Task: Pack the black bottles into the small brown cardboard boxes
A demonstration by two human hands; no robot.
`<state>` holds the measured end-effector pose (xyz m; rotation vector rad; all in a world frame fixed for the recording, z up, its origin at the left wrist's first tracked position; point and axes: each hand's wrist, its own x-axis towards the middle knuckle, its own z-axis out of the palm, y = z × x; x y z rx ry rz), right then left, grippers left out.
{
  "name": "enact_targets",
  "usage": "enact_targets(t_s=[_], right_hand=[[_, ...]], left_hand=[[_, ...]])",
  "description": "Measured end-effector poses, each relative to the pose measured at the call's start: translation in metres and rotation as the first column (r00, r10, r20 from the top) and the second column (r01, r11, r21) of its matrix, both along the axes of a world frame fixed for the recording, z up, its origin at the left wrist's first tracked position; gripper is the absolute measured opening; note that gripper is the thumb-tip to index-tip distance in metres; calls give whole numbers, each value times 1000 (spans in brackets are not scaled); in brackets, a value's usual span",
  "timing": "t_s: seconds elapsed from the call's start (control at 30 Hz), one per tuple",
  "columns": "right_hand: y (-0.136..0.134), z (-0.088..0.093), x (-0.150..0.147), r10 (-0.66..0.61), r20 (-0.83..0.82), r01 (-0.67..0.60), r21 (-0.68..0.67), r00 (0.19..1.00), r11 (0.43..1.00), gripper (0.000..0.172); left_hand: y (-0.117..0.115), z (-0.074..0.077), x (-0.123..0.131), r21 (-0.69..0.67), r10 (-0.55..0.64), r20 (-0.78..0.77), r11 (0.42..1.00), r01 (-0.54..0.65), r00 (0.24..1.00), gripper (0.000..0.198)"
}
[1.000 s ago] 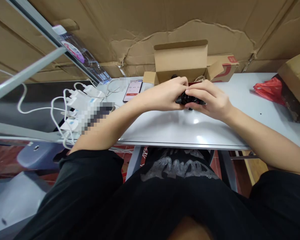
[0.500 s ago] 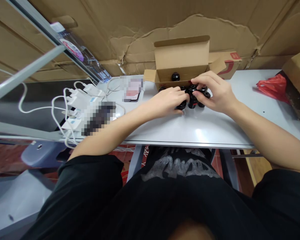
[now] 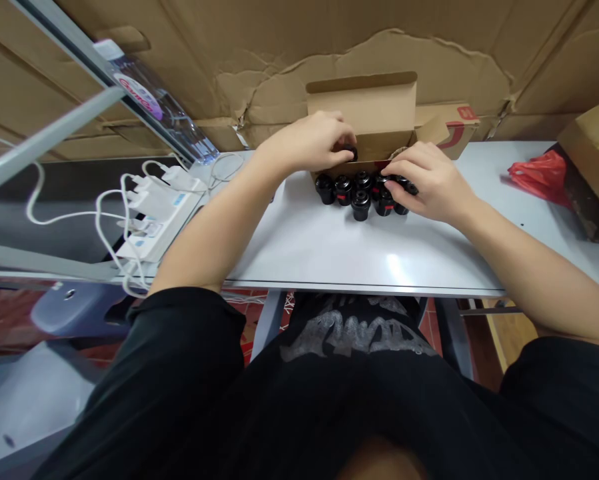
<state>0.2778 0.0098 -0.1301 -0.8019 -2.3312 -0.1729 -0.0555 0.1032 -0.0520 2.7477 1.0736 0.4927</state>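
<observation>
Cluster of black capped pieces, one more at the carton

Left grip raised over the front edge of an open cardboard carton, fingers curled down and pinching a single black capped piece just inside it. Right grip low on the bench, fingers arched and slightly spread over the right end of the cluster, fingertips touching the pieces; whether pinching one, impossible to tell from this view. Pieces upright and packed side by side directly in front of the carton, between both grips, with red marks on some. Off to the left, white USB chargers in a row, white cables looping over the bench edge, and a clear plastic bottle along a slanted metal rail. Far right, a red plastic bag beside a cardboard box. Behind everything, a torn corrugated cardboard sheet. Below the bench edge, a black T-shirt with grey print.
</observation>
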Motion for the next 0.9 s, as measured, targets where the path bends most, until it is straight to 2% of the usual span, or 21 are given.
enact_targets(t_s=[0.1, 0.23, 0.33, 0.4, 0.47, 0.53, 0.6, 0.7, 0.73, 0.8, 0.9], right_hand=[[-4, 1, -5, 46, 61, -48, 23, 997, 999, 44], [-14, -1, -19, 146, 201, -156, 36, 969, 987, 52], [-17, -4, -26, 174, 254, -192, 47, 952, 980, 48], [-17, -6, -26, 175, 256, -198, 67, 951, 978, 44], [-15, -5, -24, 177, 252, -202, 74, 951, 977, 45], [-13, -4, -20, 177, 242, -198, 64, 954, 978, 50], [-12, -4, -19, 175, 226, -191, 51, 958, 980, 53], [-11, -3, -18, 185, 193, -195, 35, 964, 980, 49], [-11, -2, -17, 180, 170, -188, 32, 969, 982, 47], [-9, 2, -14, 137, 112, -141, 29, 984, 990, 44], [-5, 13, -3, 17, 46, -18, 23, 999, 1000, 34]], left_hand=[[28, -7, 4, -16, 6, -87, 1000, -7, 996, 28], [42, -17, 10, -39, 60, -226, 997, -70, 972, 32], [46, -19, 9, -30, 39, -165, 999, -44, 986, 20], [43, -14, 5, -46, -2, -73, 999, -1, 997, 19], [32, 0, -2, -52, -5, -15, 999, 4, 1000, 27], [11, 22, -11, 0, 55, 21, 999, -55, 998, 29], [-18, 46, -22, 83, 59, 120, 994, -69, 991, 28], [-63, 72, -38, 79, 32, 196, 996, -48, 980, 38], [-76, 74, -42, 38, 23, 174, 999, -30, 984, 44], [-96, 69, -44, -18, -48, 99, 999, 50, 994, 41], [-112, 39, -37, -84, -151, -25, 985, 148, 988, 34]])
